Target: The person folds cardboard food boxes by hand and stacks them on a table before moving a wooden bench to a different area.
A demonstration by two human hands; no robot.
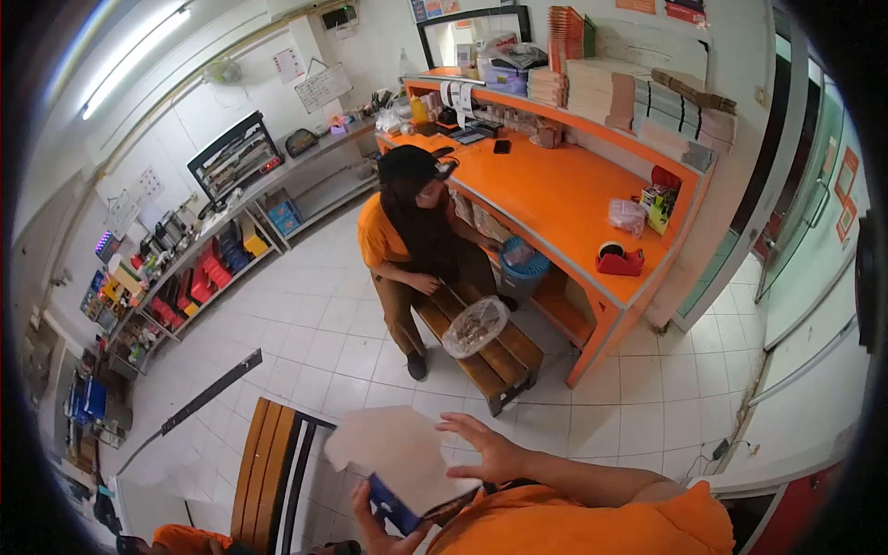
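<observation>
A pale, stiff-looking paper sheet [384, 453] with angled edges is low in the middle of the head view. Beneath its lower edge shows a dark blue piece with white print [392, 507]; whether the two are one item I cannot tell. My left hand [368, 523] grips the blue piece from below, with its fingers along the left side. At the sheet's right edge, my right hand [495, 455] has its fingers spread apart, with fingertips close to the paper.
A person [407, 231] in an orange shirt and dark cap sits on a wooden bench [518, 356], beside a clear plastic bag [475, 326]. An orange counter [555, 194] stands behind, with a red tape dispenser [620, 261]. Another slatted bench [259, 472] is nearby, left of the sheet.
</observation>
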